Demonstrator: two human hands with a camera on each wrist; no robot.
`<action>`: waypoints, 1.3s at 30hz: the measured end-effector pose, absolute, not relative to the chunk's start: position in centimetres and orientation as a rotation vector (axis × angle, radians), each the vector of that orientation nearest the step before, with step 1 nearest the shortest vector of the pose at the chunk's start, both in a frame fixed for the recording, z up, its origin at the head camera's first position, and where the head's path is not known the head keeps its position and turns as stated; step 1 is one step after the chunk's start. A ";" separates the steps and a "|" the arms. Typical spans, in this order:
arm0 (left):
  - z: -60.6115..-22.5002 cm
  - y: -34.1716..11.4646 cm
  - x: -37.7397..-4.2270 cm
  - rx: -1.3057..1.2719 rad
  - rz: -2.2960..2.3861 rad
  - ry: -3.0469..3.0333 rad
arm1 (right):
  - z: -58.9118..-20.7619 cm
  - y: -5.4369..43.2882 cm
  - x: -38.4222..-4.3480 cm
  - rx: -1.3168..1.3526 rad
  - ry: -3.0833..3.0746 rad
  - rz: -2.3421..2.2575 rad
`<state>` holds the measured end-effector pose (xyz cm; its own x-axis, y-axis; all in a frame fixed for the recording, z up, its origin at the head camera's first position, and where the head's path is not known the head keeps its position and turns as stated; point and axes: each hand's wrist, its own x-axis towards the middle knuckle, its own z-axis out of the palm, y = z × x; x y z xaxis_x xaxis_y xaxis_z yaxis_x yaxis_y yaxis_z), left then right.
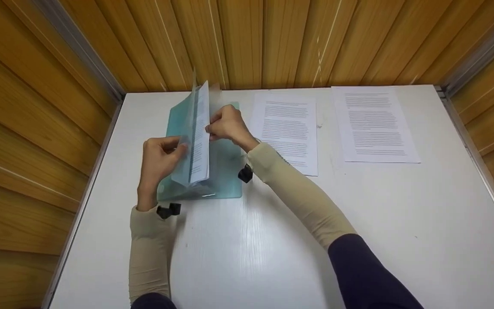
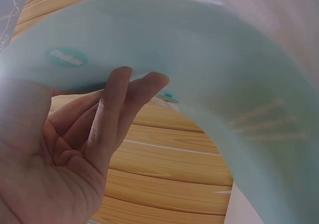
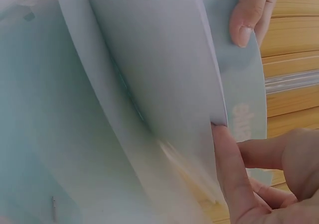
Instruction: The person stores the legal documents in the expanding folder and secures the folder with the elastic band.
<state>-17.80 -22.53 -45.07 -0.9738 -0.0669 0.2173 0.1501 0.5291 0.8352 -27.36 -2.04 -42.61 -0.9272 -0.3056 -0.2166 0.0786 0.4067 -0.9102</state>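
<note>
A teal translucent folder [image 1: 227, 178] lies spread on the table's left part, its front cover and clear leaves raised. Printed sheets [image 1: 202, 150] stand upright between them. My left hand [image 1: 158, 158] pinches the raised cover at its left edge; in the left wrist view the cover [image 2: 149, 30] bends in an arch over the fingers. With thumb and fingertips, my right hand [image 1: 229, 123] pinches the right edge of the standing sheets. The right wrist view shows those sheets [image 3: 154, 50] with a finger against their edge. How many there are cannot be told.
A printed page [image 1: 287, 128] lies right of the folder, partly under the right forearm. Another printed page [image 1: 375, 124] lies farther right. Wood-patterned panels [image 1: 290, 43] rise behind and beside the white table [image 1: 401, 236].
</note>
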 end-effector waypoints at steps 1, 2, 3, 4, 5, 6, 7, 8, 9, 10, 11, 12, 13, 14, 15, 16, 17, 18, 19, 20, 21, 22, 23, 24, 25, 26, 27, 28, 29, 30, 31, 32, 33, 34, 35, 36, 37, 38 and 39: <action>-45.1 -22.5 -17.8 -0.069 -1.418 -2.549 | -42.6 -2.1 -27.4 -0.200 2.325 -1.523; -45.1 -22.5 -17.8 -0.072 -1.419 -2.546 | -42.6 -2.2 -27.4 -0.207 2.327 -1.520; -45.1 -22.6 -17.8 -0.074 -1.420 -2.544 | -42.6 -2.2 -27.4 -0.212 2.329 -1.515; -45.1 -22.6 -17.8 -0.078 -1.421 -2.541 | -42.6 -2.3 -27.4 -0.215 2.331 -1.510; -45.1 -22.6 -17.9 -0.083 -1.423 -2.537 | -42.6 -2.3 -27.5 -0.216 2.331 -1.508; -45.2 -22.6 -17.9 -0.089 -1.425 -2.532 | -42.6 -2.4 -27.5 -0.220 2.331 -1.505; -45.2 -22.7 -17.9 -0.092 -1.427 -2.529 | -42.6 -2.4 -27.5 -0.224 2.333 -1.502; -45.3 -22.7 -17.9 -0.094 -1.430 -2.526 | -42.6 -2.4 -27.5 -0.230 2.334 -1.501; -45.3 -22.7 -18.0 -0.095 -1.432 -2.525 | -42.6 -2.4 -27.5 -0.235 2.336 -1.501; -45.3 -22.7 -17.9 -0.092 -1.435 -2.526 | -42.6 -2.4 -27.4 -0.238 2.337 -1.502; -45.3 -22.7 -17.9 -0.087 -1.438 -2.526 | -42.7 -2.4 -27.4 -0.243 2.335 -1.505; -45.3 -22.7 -17.9 -0.082 -1.440 -2.525 | -42.7 -2.4 -27.4 -0.247 2.334 -1.507; -45.3 -22.7 -17.9 -0.077 -1.442 -2.524 | -42.7 -2.4 -27.4 -0.250 2.330 -1.513; -45.3 -22.7 -17.9 -0.076 -1.440 -2.523 | -42.7 -2.4 -27.4 -0.251 2.317 -1.530; -45.3 -22.6 -17.9 -0.076 -1.436 -2.521 | -42.8 -2.4 -27.4 -0.251 2.305 -1.545; -45.3 -22.6 -17.9 -0.077 -1.433 -2.520 | -42.8 -2.3 -27.4 -0.251 2.291 -1.559; -45.3 -22.6 -17.9 -0.079 -1.429 -2.518 | -42.8 -2.3 -27.4 -0.254 2.276 -1.575; -45.3 -22.6 -17.9 -0.083 -1.425 -2.517 | -42.7 -2.3 -27.4 -0.253 2.261 -1.590; -45.3 -22.6 -17.9 -0.087 -1.422 -2.516 | -42.7 -2.2 -27.4 -0.252 2.248 -1.603; -45.3 -22.6 -17.9 -0.091 -1.418 -2.514 | -42.7 -2.1 -27.4 -0.248 2.235 -1.616; -45.3 -22.7 -17.9 -0.092 -1.419 -2.513 | -42.6 -2.0 -27.4 -0.248 2.232 -1.618; -45.3 -22.7 -18.0 -0.090 -1.422 -2.512 | -42.5 -1.8 -27.4 -0.250 2.228 -1.622; -45.3 -22.7 -18.0 -0.088 -1.425 -2.512 | -42.3 -1.7 -27.3 -0.253 2.225 -1.624; -45.3 -22.8 -18.0 -0.084 -1.429 -2.513 | -42.2 -1.5 -27.3 -0.254 2.224 -1.625; -45.3 -22.8 -18.0 -0.077 -1.432 -2.513 | -42.1 -1.4 -27.3 -0.259 2.224 -1.623; -45.4 -22.8 -17.9 -0.071 -1.435 -2.515 | -41.9 -1.2 -27.2 -0.263 2.223 -1.621; -45.4 -22.9 -17.9 -0.064 -1.440 -2.515 | -41.8 -1.1 -27.2 -0.272 2.233 -1.607; -45.4 -22.9 -17.9 -0.058 -1.445 -2.515 | -41.6 -0.9 -27.2 -0.282 2.245 -1.590; -45.4 -23.0 -17.9 -0.053 -1.448 -2.515 | -41.5 -0.7 -27.1 -0.292 2.261 -1.569; -45.4 -23.0 -17.8 -0.049 -1.450 -2.514 | -41.4 -0.5 -27.1 -0.303 2.277 -1.550; -45.4 -23.0 -17.8 -0.046 -1.449 -2.513 | -41.2 -0.3 -27.1 -0.313 2.293 -1.528; -45.4 -23.0 -17.8 -0.047 -1.448 -2.513 | -41.1 -0.1 -27.1 -0.321 2.307 -1.508; -45.4 -23.0 -17.8 -0.048 -1.447 -2.512 | -41.0 0.2 -27.0 -0.333 2.322 -1.490; -45.4 -23.0 -17.8 -0.049 -1.444 -2.511 | -40.9 0.5 -27.0 -0.342 2.329 -1.482; -45.4 -23.1 -17.8 -0.050 -1.440 -2.510 | -40.8 0.8 -27.0 -0.352 2.334 -1.479; -45.4 -23.1 -17.8 -0.052 -1.437 -2.510 | -40.6 1.2 -27.0 -0.359 2.341 -1.477; -45.4 -23.1 -17.8 -0.054 -1.431 -2.511 | -40.5 1.7 -27.1 -0.367 2.345 -1.478; -45.4 -23.1 -17.8 -0.054 -1.428 -2.511 | -40.4 2.2 -27.1 -0.378 2.352 -1.481; -45.4 -23.0 -17.8 -0.052 -1.427 -2.509 | -40.3 2.7 -27.1 -0.389 2.360 -1.485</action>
<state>-17.80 -23.05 -45.40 -0.9672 -0.0934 0.2364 0.1554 0.5187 0.8407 -27.13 2.70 -40.25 -0.9101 -0.3945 -0.1267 -0.0565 0.4211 -0.9053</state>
